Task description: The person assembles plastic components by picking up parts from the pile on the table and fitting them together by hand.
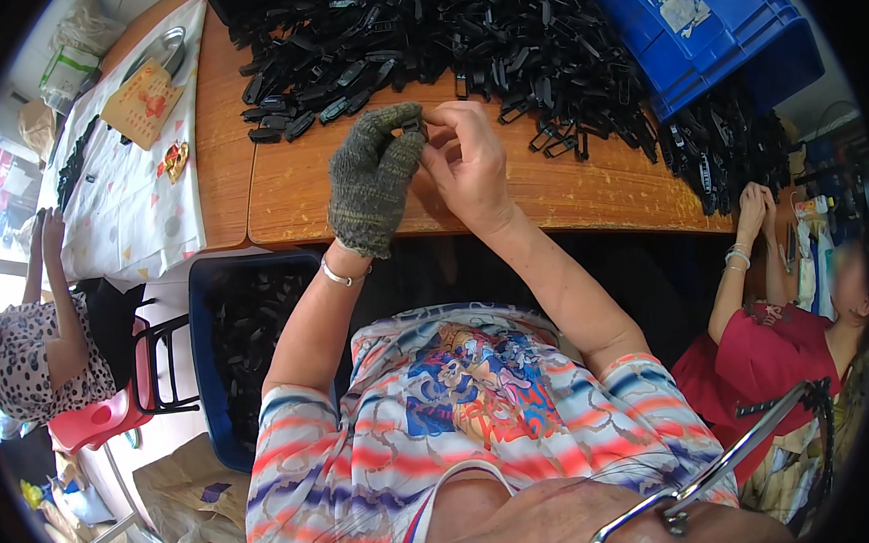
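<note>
A dark grey-green knitted glove covers my left hand [369,181]; my right hand [472,166] is bare. Both are raised over the near part of the wooden table [298,200], fingertips meeting. Between them is a small black part [415,128], mostly covered by the fingers. The left thumb and fingers pinch it, and the right thumb and forefinger close on its right side. Just beyond my hands lies a large heap of black plastic parts [393,43], some of them open loop shapes.
A blue crate [727,45] stands tilted at the far right. Below the table's left edge, a blue bin [207,382] holds more black parts. One co-worker's hands [754,213] work at the right; another's hands [49,233] are by a cloth-covered table [156,212] at the left.
</note>
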A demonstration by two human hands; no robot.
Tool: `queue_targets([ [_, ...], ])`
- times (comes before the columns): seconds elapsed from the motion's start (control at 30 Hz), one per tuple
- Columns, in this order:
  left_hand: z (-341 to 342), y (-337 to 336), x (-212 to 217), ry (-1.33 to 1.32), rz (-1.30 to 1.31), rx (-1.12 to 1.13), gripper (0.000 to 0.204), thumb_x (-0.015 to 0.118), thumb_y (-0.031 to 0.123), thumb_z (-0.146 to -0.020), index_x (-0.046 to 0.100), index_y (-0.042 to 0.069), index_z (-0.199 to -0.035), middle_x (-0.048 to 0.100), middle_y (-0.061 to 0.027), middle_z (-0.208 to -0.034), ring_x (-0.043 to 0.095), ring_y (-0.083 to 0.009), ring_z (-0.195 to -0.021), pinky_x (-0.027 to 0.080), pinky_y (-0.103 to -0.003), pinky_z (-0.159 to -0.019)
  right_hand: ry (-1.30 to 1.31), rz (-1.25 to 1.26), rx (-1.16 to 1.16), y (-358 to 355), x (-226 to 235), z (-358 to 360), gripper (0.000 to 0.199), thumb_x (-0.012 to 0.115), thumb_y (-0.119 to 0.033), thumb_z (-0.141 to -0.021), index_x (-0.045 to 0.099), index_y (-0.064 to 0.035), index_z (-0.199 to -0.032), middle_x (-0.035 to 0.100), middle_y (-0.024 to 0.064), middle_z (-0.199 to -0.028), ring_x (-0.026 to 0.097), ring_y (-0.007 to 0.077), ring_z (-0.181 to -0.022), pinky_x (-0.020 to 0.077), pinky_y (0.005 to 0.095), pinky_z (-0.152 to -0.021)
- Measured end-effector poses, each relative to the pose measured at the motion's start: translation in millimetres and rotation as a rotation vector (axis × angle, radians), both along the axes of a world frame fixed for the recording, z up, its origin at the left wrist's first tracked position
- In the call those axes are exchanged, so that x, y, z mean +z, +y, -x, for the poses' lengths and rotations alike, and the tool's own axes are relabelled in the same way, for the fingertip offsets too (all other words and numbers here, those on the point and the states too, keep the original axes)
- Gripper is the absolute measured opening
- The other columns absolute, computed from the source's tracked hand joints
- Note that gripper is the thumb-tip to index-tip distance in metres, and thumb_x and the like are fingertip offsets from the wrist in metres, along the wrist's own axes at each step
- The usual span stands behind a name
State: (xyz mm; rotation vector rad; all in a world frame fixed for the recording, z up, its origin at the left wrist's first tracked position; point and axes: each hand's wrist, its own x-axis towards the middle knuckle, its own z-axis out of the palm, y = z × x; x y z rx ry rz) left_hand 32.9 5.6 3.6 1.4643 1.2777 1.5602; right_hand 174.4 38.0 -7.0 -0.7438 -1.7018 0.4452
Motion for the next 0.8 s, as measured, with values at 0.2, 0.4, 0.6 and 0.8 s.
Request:
queue_targets([
  [0.2, 7.5, -8.6, 11.5, 0.105, -0.020, -0.113, 0.021, 0.071, 0.013, -0.096, 0.072, 0.003, -0.113, 0.071, -0.0081, -0.096, 0.067, -0.0167, -0.084, 0.055, -0.032, -0.075, -0.077, 0.197, 0.179, -0.5, -8.3, -9.9, 0.046, 0.072, 0.002, -0.089, 0.056, -0.0009, -0.132, 0.066, 0.0155, -0.104, 0.072, 0.0267, -0.086, 0.0571, 0.0363, -0.072],
  [0.4, 13.6, -15.7, 14.8, 0.212, -0.049, -0.067, 0.015, 0.069, 0.013, -0.096, 0.072, 0.002, -0.106, 0.069, -0.0077, -0.089, 0.066, -0.0162, -0.078, 0.055, -0.033, -0.072, -0.089, 0.133, 0.181, -18.9, -11.9, 2.2, 0.038, 0.069, -0.005, -0.093, 0.058, -0.0022, -0.129, 0.070, 0.0221, -0.101, 0.069, 0.0426, -0.087, 0.0554, 0.0466, -0.077],
  [0.6, 39.9, -17.3, -10.4, 0.664, -0.376, 0.067, 0.018, 0.069, 0.019, -0.096, 0.069, 0.004, -0.106, 0.067, -0.0036, -0.093, 0.065, -0.0154, -0.075, 0.052, -0.028, -0.063, -0.171, 0.375, 0.248, -26.5, -2.9, 11.4, 0.036, 0.076, -0.016, -0.092, 0.061, -0.0020, -0.122, 0.071, 0.0180, -0.090, 0.069, 0.0395, -0.081, 0.0544, 0.0455, -0.072],
  [0.8, 103.4, -94.6, -5.5, -0.243, 0.324, 0.080, 0.031, 0.062, 0.037, -0.105, 0.068, 0.006, -0.106, 0.064, 0.0026, -0.082, 0.057, -0.0097, -0.068, 0.044, -0.025, -0.060, -0.244, 0.351, 0.429, -10.9, 40.0, -32.3, 0.041, 0.080, -0.027, -0.093, 0.067, -0.0050, -0.125, 0.072, 0.0070, -0.097, 0.070, 0.0132, -0.079, 0.0553, 0.0303, -0.067],
])
